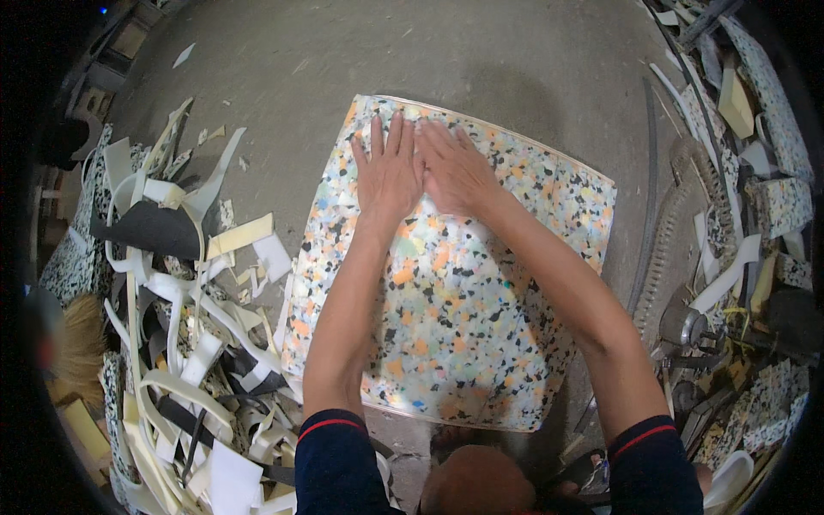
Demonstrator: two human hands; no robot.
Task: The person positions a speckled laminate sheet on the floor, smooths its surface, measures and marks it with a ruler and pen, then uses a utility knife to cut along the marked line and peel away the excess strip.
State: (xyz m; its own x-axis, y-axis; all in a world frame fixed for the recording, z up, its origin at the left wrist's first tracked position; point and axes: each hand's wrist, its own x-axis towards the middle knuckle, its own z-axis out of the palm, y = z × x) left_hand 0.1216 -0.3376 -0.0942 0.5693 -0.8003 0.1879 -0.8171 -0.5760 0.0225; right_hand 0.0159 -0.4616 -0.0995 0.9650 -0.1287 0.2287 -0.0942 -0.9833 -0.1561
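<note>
Grey floor (283, 51) spread widest beyond the far edge of a foam sheet (438, 326) and ran in a narrower strip along its right edge. The sheet, mottled white, orange and black, lay flat on that floor, its far edge slightly bowed and slanting nearer toward the right. Left of the sheet, a tangle of left scraps (227, 472), white, cream and dark, crowded close to its lower left edge. The right scraps (785, 206) stood farther off, with a ribbed hose (665, 227) between them and the sheet. Two bare forearms (343, 318) reached over the sheet from its near side, the right one crossing its right edge. The left hand (388, 176) and right hand (459, 176) rested palm down near the sheet's far edge, thumbs close together. The left fingers were straight and slightly parted; the right fingers were straight and closer together, gripping nothing.
</note>
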